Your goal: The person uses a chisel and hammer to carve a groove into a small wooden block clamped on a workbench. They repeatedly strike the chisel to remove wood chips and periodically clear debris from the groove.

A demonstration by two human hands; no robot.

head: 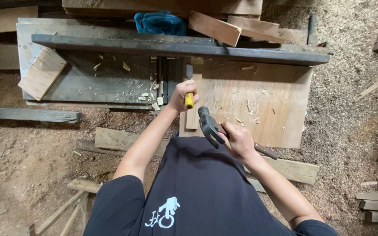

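Left hand (183,92) in a clenched grip around a yellow-handled chisel (189,99), set upright on a narrow pale wood strip (192,116) lying on the brown plywood worktop (267,105). Right hand (238,140) grips a dark steel claw hammer with wooden handle (210,126), head just right of the chisel. A crumpled blue plastic bag (160,22) sits beyond the dark plank (110,43).

A woodworking shop, this — sawdust and shavings (351,100) blanket the floor, offcut planks (42,72) lie everywhere, a chip-strewn workbench (259,94) sits in the middle
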